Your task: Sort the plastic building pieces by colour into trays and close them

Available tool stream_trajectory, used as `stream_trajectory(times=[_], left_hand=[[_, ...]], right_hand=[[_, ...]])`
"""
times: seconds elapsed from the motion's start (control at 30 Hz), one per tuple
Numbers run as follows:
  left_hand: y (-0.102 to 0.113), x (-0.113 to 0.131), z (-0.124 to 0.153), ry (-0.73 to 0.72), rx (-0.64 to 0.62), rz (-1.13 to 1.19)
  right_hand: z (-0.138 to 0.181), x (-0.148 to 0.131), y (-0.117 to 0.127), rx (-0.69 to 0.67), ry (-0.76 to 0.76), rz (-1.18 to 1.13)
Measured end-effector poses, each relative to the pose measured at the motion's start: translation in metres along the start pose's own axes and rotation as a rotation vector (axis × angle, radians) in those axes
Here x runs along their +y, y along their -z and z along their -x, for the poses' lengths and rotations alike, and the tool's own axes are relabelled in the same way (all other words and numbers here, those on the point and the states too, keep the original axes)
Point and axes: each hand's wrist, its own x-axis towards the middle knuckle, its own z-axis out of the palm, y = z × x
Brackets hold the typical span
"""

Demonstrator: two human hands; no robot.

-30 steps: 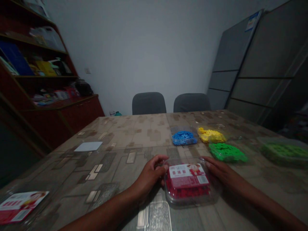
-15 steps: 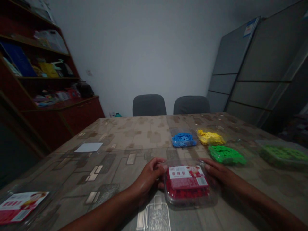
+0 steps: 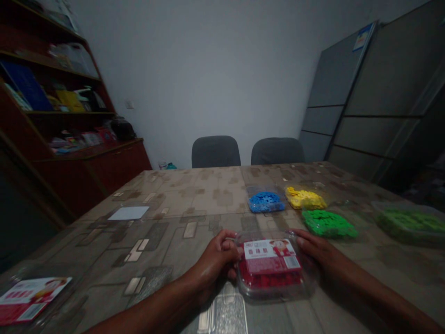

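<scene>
In front of me on the table is a clear plastic container point(image 3: 274, 292) with red pieces inside and a labelled lid point(image 3: 271, 256) over them. My left hand point(image 3: 220, 257) grips its left side, thumb on the lid's edge and fingers curled against the wall. On the opposite side, my right hand point(image 3: 314, 248) is closed around the far right corner, with some of its fingers hidden behind the container. Beyond the right hand sits a container of green pieces point(image 3: 328, 223).
Farther back are containers of blue pieces point(image 3: 266, 202) and yellow pieces point(image 3: 305, 198). A light green one point(image 3: 410, 220) stands at far right. Toward the left lie a labelled clear lid point(image 3: 31, 299) and a white card-like piece point(image 3: 128, 213). Two grey chairs point(image 3: 216, 152) stand behind the patterned table point(image 3: 208, 185).
The container stays in place between both hands. My left thumb and fingers have shifted slightly along its left edge; otherwise almost nothing differs.
</scene>
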Motion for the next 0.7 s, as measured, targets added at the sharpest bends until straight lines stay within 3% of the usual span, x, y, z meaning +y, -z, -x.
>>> stream_trajectory(times=[0.3,0.7], left_hand=[[-0.002,0.001,0.002,0.004,0.018,-0.033],[-0.005,0.006,0.002,0.067,0.028,-0.021]], right_hand=[[0.029,0.007,0.002,-0.04,-0.167,-0.018],[0.03,0.018,-0.004,0.009,-0.109,-0.101]])
